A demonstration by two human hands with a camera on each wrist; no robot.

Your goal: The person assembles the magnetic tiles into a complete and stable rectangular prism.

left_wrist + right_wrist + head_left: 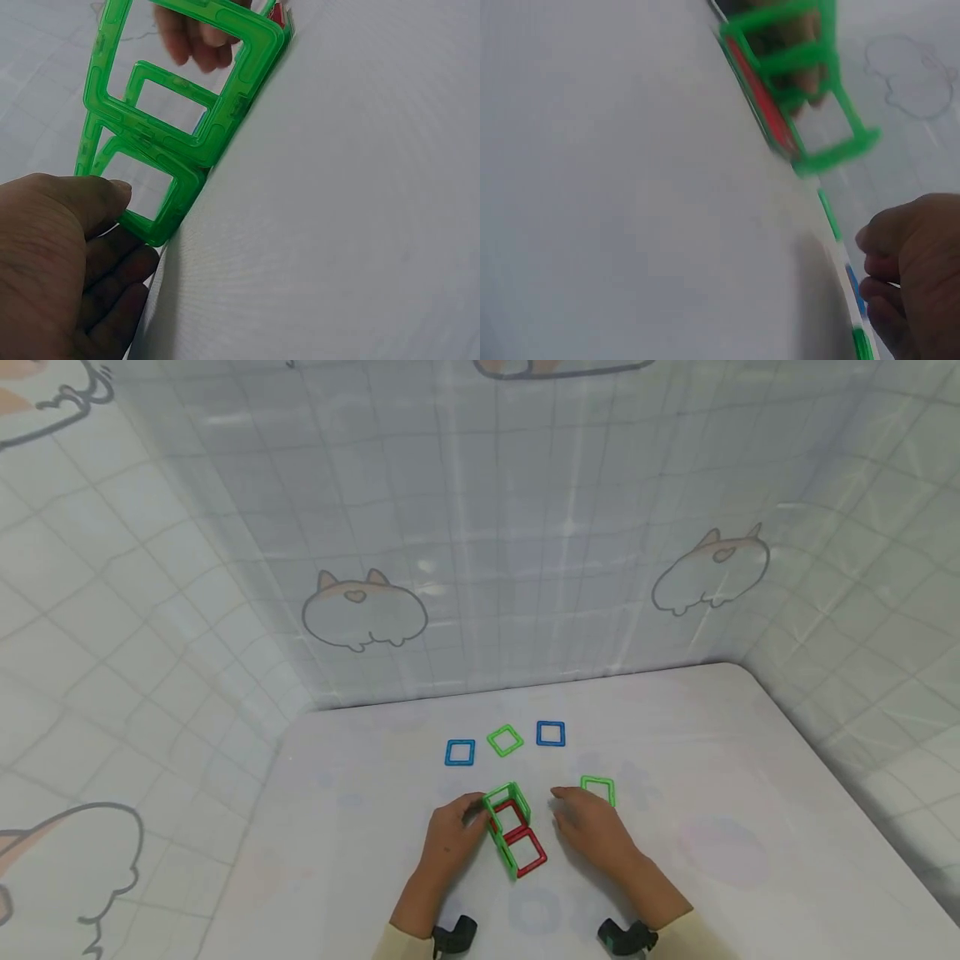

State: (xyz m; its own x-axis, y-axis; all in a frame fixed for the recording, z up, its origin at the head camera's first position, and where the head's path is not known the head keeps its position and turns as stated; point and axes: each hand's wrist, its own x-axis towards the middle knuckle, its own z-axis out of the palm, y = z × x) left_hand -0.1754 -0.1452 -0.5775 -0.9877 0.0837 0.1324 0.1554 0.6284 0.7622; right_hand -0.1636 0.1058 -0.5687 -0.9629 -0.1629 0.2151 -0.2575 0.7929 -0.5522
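1. head view: a white table point(750, 827) stood inside walls of gridded cloth printed with corgi drawings. near its middle stood a small structure of green and red square frames point(513, 831), with upright green frames on the left and far sides and two red frames lying flat. the left hand point(452, 832) rested against the structure's left side, fingertips touching the upright green frame. the right hand point(588, 824) lay just right of the structure, apart from it, fingers loosely curled and grasping nothing. a loose green square point(598, 790) lay just beyond the right hand. farther off lay a row: a blue square point(460, 752) on the left, a green square point(505, 740) in the middle, another blue square point(551, 733) on the right.

2. left wrist view: the left hand's thumb point(97, 199) touched the edge of the nearest green frame point(161, 199); the fingers point(112, 281) lay relaxed below it, not closed round anything. the other hand's fingertips showed through the frames.

3. right wrist view: blurred. the right hand point(915, 262) hung loosely curled, released, near the structure point(795, 97) without touching it.
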